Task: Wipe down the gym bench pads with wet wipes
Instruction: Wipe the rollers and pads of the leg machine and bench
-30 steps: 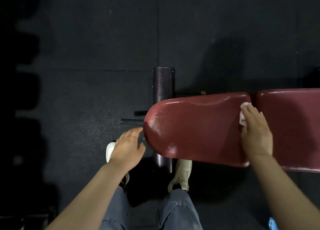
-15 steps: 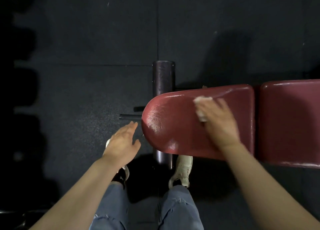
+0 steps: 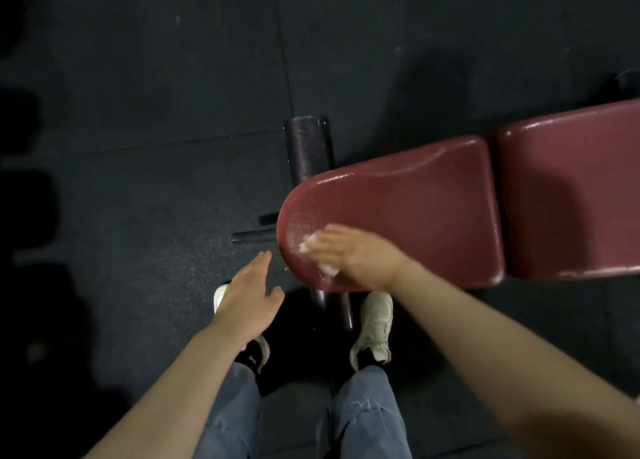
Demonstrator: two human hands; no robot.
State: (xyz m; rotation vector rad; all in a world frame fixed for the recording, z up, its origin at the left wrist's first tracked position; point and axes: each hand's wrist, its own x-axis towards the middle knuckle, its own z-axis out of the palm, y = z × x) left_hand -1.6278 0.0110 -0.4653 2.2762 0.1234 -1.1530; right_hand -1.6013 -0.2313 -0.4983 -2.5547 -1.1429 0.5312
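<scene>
While R hand (image 3: 349,256) presses wipe (image 3: 327,268) on seat pad (image 3: 415,216) | L hand (image 3: 247,299) grip released

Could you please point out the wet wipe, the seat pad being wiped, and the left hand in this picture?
wet wipe (image 3: 328,269): head view, the white edge showing beneath the right hand.
seat pad (image 3: 415,209): head view, the bare red top surface.
left hand (image 3: 247,297): head view, the back of the hand, off the bench.

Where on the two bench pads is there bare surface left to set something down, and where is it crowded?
Free: the seat pad from the right hand across to the gap, and the visible back pad. Crowded: the seat pad's rounded end, where that hand presses the wet wipe. The left hand hovers off the pad.
</scene>
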